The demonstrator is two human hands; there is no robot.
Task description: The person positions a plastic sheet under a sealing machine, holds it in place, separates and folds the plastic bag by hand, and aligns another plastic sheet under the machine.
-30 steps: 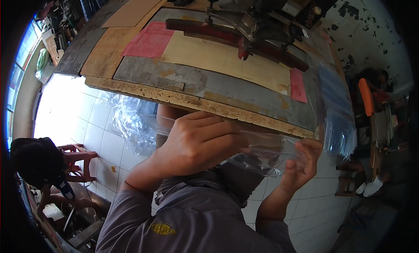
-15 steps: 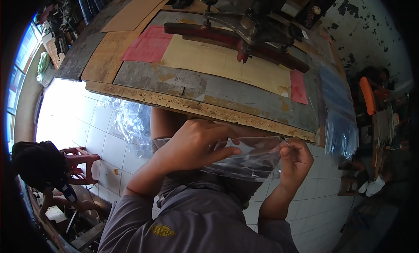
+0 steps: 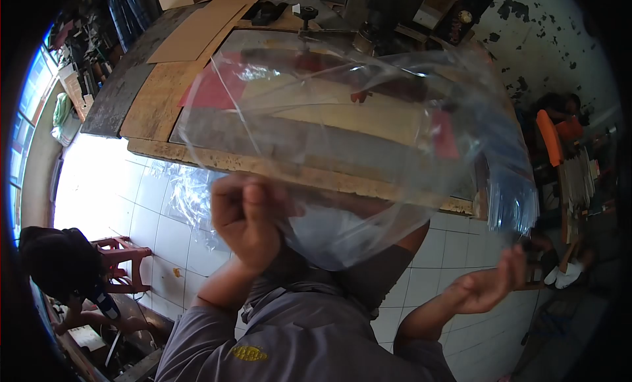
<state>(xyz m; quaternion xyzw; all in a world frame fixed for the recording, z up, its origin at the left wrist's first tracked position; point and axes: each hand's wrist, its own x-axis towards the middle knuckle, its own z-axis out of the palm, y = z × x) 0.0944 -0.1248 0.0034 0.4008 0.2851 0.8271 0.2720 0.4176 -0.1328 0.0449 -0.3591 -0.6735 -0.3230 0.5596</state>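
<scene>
A large clear plastic sheet (image 3: pixel 316 138) billows above the front of the work table, and the table top shows through it. My left hand (image 3: pixel 247 217) pinches the sheet near its lower left part, just in front of the table's wooden edge (image 3: pixel 148 148). Off to the lower right, apart from the sheet, my right hand (image 3: pixel 490 283) has its fingers spread and curved upward, with nothing in it. Behind the plastic are a cream panel (image 3: pixel 342 112) and pink pieces (image 3: pixel 444 135) on the grey board.
A press with a black knob (image 3: pixel 305 13) stands at the back. Stacked plastic sleeves (image 3: pixel 510 191) hang over the table's right side. Brown cardboard (image 3: pixel 197 36) lies at the back left. A person (image 3: pixel 59 263) is beside a red stool (image 3: pixel 128 263); another person sits far right.
The plastic sheet has swung up and opened out over the table. My right hand has let go of it and moved right and down; my left hand has turned and moved slightly left.
</scene>
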